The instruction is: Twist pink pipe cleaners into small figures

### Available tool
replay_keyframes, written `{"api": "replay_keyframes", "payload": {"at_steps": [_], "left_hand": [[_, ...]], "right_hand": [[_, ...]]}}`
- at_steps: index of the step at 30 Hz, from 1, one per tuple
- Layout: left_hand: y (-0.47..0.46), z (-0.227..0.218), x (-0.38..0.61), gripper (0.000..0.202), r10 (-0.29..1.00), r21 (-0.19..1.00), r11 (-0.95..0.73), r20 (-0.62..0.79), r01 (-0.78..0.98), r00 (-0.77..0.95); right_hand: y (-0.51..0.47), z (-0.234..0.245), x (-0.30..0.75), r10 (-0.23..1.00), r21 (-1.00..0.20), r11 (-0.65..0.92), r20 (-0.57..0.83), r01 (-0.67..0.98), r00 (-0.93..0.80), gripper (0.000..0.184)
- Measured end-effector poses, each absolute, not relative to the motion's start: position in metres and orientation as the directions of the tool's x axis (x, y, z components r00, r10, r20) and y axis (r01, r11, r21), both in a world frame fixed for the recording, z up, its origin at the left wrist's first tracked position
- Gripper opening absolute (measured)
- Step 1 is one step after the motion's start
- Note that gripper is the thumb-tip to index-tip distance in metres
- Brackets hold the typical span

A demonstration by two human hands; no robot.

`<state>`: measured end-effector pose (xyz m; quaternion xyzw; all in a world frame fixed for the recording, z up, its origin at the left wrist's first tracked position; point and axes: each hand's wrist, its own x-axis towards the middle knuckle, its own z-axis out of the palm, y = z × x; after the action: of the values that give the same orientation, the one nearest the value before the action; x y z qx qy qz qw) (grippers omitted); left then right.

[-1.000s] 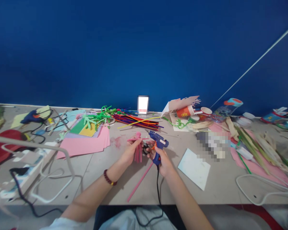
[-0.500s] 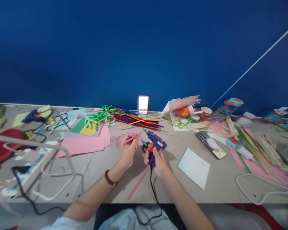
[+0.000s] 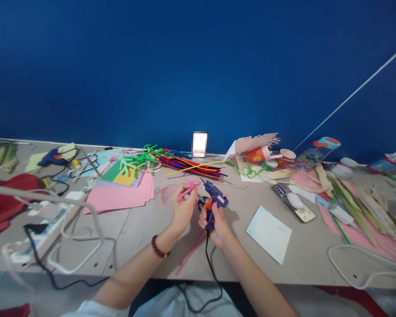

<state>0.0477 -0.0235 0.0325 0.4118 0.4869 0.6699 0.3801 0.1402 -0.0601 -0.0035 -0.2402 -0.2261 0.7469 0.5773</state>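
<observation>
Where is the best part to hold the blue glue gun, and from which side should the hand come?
Grip the blue handle from the near side, as the right hand does now. It is the narrow part under the body, with the black cord leaving its end. The nozzle points away, up the table, so this side likely keeps the hand clear of the tip.

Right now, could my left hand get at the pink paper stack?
Probably yes: the left hand sits close to the pink paper stack, with only tabletop between them, though its grip is on a pink pipe cleaner.
</observation>
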Motion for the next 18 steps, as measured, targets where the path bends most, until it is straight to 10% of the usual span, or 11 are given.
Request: {"api": "replay_keyframes", "payload": {"at_steps": [18], "left_hand": [[-0.026,0.0265,0.0538,0.021,0.888,0.967,-0.208,0.122,-0.149,-0.444]], "right_hand": [[-0.0611,-0.0113,0.1373,0.967,-0.67,-0.255,-0.161,-0.697,-0.199,0.038]]}}
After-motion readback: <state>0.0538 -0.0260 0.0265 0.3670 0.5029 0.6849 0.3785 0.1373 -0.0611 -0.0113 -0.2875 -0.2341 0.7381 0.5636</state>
